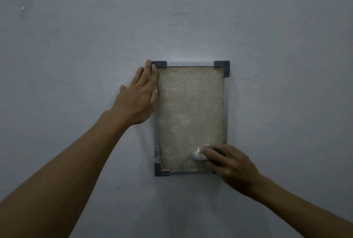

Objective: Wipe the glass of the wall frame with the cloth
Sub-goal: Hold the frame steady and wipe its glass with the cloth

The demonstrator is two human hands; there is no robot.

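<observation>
The left hand [140, 94] lies flat, fingers straight, against the left edge of the wall frame [226, 107], steadying it and grasping nothing. Inside the frame, the glass [189, 115] looks speckled and dull nearly everywhere, so most wiping likely remains. At the frame's lower right corner, the right hand [232, 165] has its grip clenched on the bunched cloth [200, 154], pressed to the glass. Pushing hard could swing the frame on its hanging or slide it, should the left hand ease off. Bare wall [286, 46] surrounds the frame, leaving free room for strokes upward and leftward.
</observation>
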